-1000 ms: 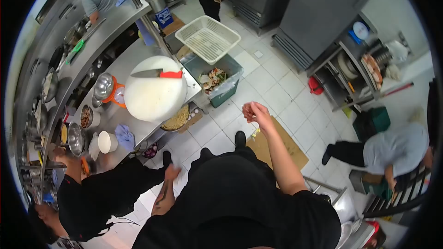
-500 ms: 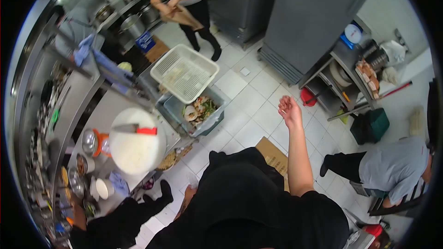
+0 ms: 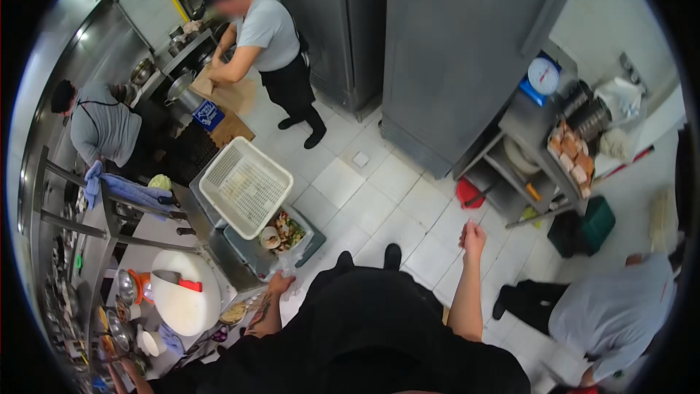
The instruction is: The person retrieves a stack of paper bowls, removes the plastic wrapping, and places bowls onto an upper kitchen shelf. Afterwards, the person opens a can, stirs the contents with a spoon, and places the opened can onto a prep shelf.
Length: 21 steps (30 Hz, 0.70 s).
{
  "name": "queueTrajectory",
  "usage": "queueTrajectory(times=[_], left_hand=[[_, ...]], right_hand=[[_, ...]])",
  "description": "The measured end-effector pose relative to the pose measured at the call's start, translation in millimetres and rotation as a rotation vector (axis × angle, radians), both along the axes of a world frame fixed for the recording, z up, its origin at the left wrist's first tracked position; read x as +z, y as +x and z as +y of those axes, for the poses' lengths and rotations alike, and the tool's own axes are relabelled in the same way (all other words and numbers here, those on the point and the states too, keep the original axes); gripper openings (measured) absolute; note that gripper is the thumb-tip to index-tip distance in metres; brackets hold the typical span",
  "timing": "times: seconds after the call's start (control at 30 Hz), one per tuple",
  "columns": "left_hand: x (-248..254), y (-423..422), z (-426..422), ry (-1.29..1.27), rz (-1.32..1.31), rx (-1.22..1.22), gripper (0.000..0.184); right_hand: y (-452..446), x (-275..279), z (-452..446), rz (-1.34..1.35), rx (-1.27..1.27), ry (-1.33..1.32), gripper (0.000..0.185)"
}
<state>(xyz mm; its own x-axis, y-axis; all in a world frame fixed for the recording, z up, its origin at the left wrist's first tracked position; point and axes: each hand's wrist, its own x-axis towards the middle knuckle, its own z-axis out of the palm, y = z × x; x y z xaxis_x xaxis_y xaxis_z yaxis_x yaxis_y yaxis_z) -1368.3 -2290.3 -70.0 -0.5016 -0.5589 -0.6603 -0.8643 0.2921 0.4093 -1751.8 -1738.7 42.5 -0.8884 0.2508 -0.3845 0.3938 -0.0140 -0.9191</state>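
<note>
My left hand [image 3: 280, 283], on a tattooed forearm, hangs beside the near corner of the waste bin [image 3: 315, 248], its fingers closed on thin clear plastic [image 3: 293, 261]. That plastic overlaps the bin's liner, so its outline is hard to tell. Food scraps [image 3: 284, 232] lie in the bin, with a white perforated crate [image 3: 248, 184] above its far side. Out over the tiled floor, my right hand [image 3: 472, 236] is raised with loosely curled fingers and nothing visible in it.
A round white board [image 3: 186, 306] bears a red-handled cleaver [image 3: 179, 280] at left. One person [image 3: 270, 36] holds brown material; others stand far left and lower right. Tall grey cabinets [image 3: 452, 51] stand ahead. A steel shelf [image 3: 521, 120] with a scale [image 3: 543, 76] is at right.
The view has moved forward past the counter; crate, bin and board now sit lower and farther left. My left hand has come beside the bin. The person ahead is in fuller view.
</note>
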Motion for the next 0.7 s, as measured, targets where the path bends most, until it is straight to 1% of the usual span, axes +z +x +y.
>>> queueTrajectory(times=[0.03,0.07,0.1,0.17,0.2,0.27,0.4,0.47,0.5,0.53,0.57,0.6,0.63,0.67,0.7], left_hand=[[15.9,-24.1,14.1,0.001,0.015,0.022,0.078],[35.8,-46.1,32.7,-0.03,0.043,-0.022,0.079],[46.6,-60.5,47.2,-0.062,0.062,-0.067,0.08],[41.5,-73.4,63.8,-0.092,0.102,-0.067,0.08],[40.7,-79.8,71.8,-0.068,0.135,-0.028,0.079],[33.3,-90.0,75.4,-0.034,0.179,0.036,0.076],[37.4,-97.5,73.6,-0.074,0.225,0.141,0.071],[46.8,-111.1,64.4,-0.066,0.244,0.266,0.067],[39.6,-115.5,54.5,-0.031,0.291,0.3,0.06],[18.8,-118.7,45.6,-0.025,0.416,0.326,0.057],[19.0,-136.1,34.1,-0.018,0.542,0.345,0.054],[20.4,-151.4,27.2,0.057,0.641,0.417,0.051],[33.8,-174.4,14.7,0.063,0.637,0.415,0.051],[46.1,-194.3,0.0,0.008,0.594,0.341,0.052],[52.5,-210.9,-16.6,-0.056,0.558,0.266,0.053]], right_hand=[[-15.0,-3.8,0.9,-0.028,0.047,0.056,0.035],[-32.2,-7.9,-1.2,-0.059,0.095,0.112,0.037],[-49.0,-13.7,-6.2,-0.057,0.118,0.112,0.037],[-76.2,-33.5,-18.7,-0.089,0.328,0.237,0.03],[-91.6,-42.6,-31.5,-0.086,0.352,0.241,0.03],[-118.9,-56.1,-79.0,-0.091,0.533,0.25,0.021],[-146.0,-32.7,-212.9,-0.148,0.791,0.102,0.012],[-153.4,-14.6,-279.7,-0.193,0.935,0.016,0.011],[-157.5,-2.5,-309.3,-0.185,0.94,0.013,0.011],[-160.7,10.7,-336.3,-0.204,1.005,-0.037,0.011],[-169.5,20.6,-361.8,-0.22,1.065,-0.088,0.01],[-183.5,27.2,-384.3,-0.215,1.057,-0.089,0.01],[-194.5,32.6,-402.4,-0.223,1.072,-0.158,0.013],[-202.7,36.8,-418.7,-0.234,1.092,-0.228,0.016],[-212.6,48.0,-433.7,-0.229,1.097,-0.233,0.016]])
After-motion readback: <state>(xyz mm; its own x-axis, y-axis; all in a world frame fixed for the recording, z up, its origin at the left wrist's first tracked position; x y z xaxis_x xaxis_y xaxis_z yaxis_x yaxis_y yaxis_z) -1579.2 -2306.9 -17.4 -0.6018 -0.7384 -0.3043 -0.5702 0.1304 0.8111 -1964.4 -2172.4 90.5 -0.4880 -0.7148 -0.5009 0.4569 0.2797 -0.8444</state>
